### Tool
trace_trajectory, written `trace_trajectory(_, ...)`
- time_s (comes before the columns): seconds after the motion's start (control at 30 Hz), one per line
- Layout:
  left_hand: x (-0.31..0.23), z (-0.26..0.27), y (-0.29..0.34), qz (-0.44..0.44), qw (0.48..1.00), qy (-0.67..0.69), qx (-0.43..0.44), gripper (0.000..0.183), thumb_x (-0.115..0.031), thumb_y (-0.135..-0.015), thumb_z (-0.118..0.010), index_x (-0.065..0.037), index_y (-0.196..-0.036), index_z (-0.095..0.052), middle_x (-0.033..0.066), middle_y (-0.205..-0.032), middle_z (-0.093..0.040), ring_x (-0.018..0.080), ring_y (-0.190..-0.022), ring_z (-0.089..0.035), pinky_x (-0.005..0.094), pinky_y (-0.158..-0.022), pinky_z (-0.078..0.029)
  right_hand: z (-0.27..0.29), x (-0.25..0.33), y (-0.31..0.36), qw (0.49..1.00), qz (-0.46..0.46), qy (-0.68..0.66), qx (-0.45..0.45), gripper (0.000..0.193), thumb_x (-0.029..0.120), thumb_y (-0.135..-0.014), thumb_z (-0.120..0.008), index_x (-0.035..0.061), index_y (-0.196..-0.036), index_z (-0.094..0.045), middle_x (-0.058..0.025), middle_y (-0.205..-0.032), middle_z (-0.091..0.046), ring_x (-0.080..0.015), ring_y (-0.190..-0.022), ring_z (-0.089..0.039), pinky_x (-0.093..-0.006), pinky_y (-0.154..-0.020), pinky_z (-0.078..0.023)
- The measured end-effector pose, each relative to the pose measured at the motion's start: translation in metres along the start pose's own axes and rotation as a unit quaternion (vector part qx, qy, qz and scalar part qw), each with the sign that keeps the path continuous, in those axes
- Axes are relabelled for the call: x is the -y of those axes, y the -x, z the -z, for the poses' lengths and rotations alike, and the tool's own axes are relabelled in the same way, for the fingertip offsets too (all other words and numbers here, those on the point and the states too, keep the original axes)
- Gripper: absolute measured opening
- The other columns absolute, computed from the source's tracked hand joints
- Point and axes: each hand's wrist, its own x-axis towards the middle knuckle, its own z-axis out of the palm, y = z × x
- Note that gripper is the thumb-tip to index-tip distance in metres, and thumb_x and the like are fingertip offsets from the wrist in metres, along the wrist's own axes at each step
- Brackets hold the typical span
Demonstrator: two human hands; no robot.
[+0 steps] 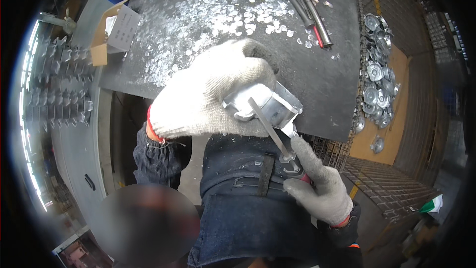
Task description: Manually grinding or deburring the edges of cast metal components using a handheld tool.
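My left hand (213, 87), in a white knitted glove, is closed around a silvery cast-metal part (283, 109) with an angular, hollow end. It holds the part above my lap, at the front edge of the dark bench. In my right hand (325, 191), also gloved, is a file (270, 128) with a narrow steel blade and a red handle mostly hidden by the fingers. The index finger stretches along the tool toward the part. The blade lies across the face of the part; whether its tip presses on the metal I cannot tell.
Shiny metal flakes (238, 17) cover much of the dark bench top (327, 99). Grey bar-like tools (313, 17), one with red, lie at the back right. An open cardboard box (121, 30) stands left. A wire-mesh bin at right holds round castings (379, 89). More castings (62, 79) line the left.
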Motion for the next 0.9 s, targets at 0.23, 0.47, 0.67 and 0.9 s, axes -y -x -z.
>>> trace_trajectory(0.23,0.004,0.000,0.003,-0.051,0.998,-0.046,0.012,0.051,-0.036,-0.076,-0.098,-0.015,-0.118,-0.078,0.0086,-0.123,-0.070,0.0351,-0.117,-0.069,0.0493,-0.099,-0.058,0.007,0.026,0.004,0.996,-0.065,0.043,0.047,0.083,0.018,-0.100,-0.089,0.0054,-0.172,-0.049,-0.0167,-0.170,-0.060,-0.0247,-0.113,-0.083,-0.0349,-0.094,-0.066)
trace_trajectory(0.47,-0.012,-0.003,0.004,-0.011,0.994,-0.100,0.035,0.049,-0.033,-0.069,-0.101,-0.014,-0.108,-0.078,0.0079,-0.131,-0.074,0.0366,-0.122,-0.071,0.0470,-0.102,-0.058,0.003,0.038,0.011,0.986,-0.045,0.162,0.005,0.079,0.027,-0.099,-0.091,0.0127,-0.168,-0.057,-0.0111,-0.110,-0.084,-0.0243,-0.082,-0.082,-0.0374,-0.076,-0.067)
trace_trajectory(0.67,-0.016,-0.006,0.005,-0.030,0.993,-0.112,0.021,0.050,-0.034,-0.069,-0.100,-0.014,-0.109,-0.078,0.0094,-0.129,-0.073,0.0375,-0.120,-0.071,0.0475,-0.100,-0.059,-0.002,0.044,0.014,0.986,-0.070,0.154,0.007,0.078,0.030,-0.099,-0.091,0.0145,-0.168,-0.058,-0.0111,-0.097,-0.082,-0.0247,-0.079,-0.081,-0.0386,-0.074,-0.067)
trace_trajectory(0.9,-0.016,-0.009,0.005,-0.053,0.992,-0.113,0.001,0.054,-0.032,-0.066,-0.102,-0.012,-0.111,-0.078,0.0111,-0.130,-0.074,0.0384,-0.120,-0.072,0.0490,-0.099,-0.059,-0.007,0.043,0.013,0.989,-0.032,0.145,0.000,0.076,0.031,-0.100,-0.090,0.0129,-0.167,-0.058,-0.0115,-0.101,-0.082,-0.0248,-0.084,-0.083,-0.0367,-0.075,-0.067)
